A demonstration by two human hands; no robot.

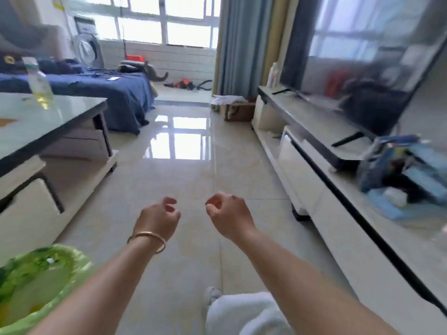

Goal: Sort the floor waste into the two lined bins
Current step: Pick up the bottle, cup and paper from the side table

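We saw both hands held out over the pale tiled floor point(188, 180), apart from each other — the left hand point(158, 217), with a bangle point(147, 240) at its wrist, and the right hand point(228, 213). Each had its fingers loosely curled, and neither had hold of anything. A bin lined with a green bag point(36, 281) stood at the near left, below the left forearm. The frame was blurred — what lay inside it we could not tell.
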